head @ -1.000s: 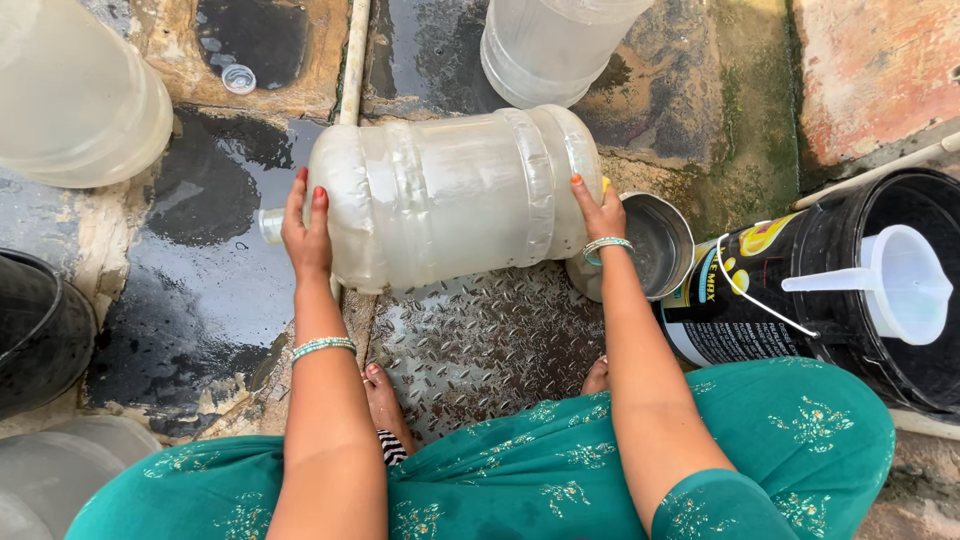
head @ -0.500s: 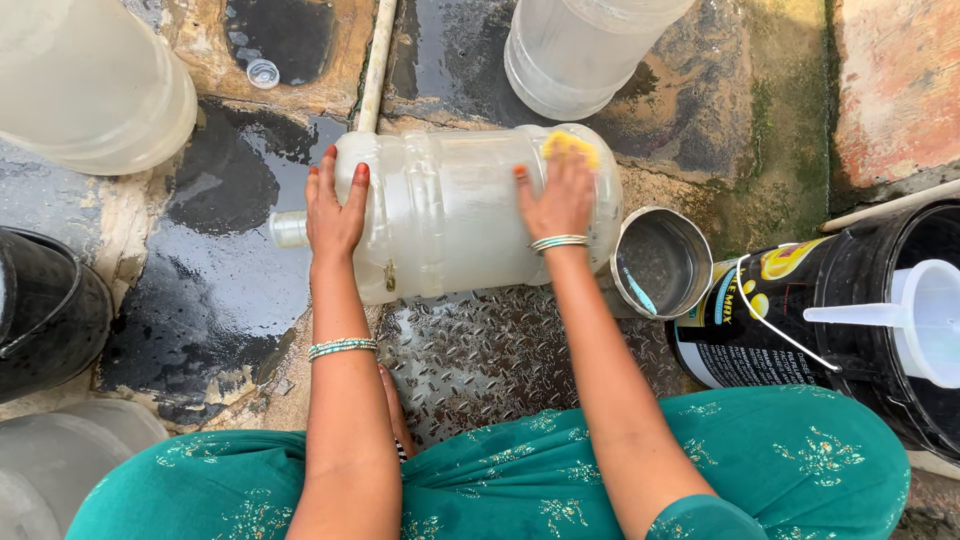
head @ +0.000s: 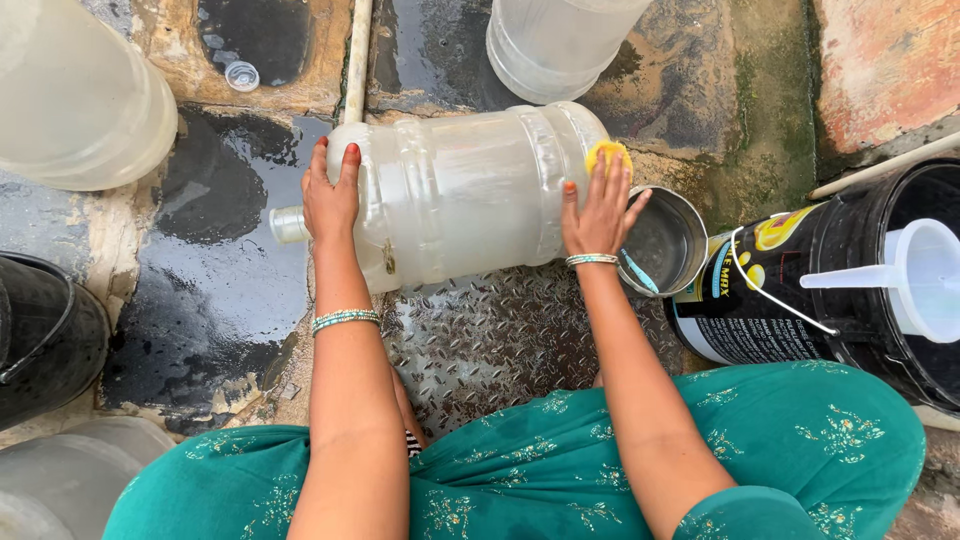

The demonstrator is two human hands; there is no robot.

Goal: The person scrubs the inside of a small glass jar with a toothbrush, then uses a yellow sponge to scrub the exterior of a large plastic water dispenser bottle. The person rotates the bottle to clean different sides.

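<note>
Large translucent water jug [head: 460, 195] is laid sideways on the wet floor [head: 220, 290]; left hand [head: 330, 195] is kept flat, fingers together, while yellow sponge [head: 607, 155], pressed under spread right hand [head: 598, 215], has been moved to its right end

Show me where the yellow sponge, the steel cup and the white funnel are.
yellow sponge [head: 607, 154], head view, its top edge above the fingers.
steel cup [head: 664, 243], head view, its inner wall.
white funnel [head: 925, 272], head view, its bowl.
</note>
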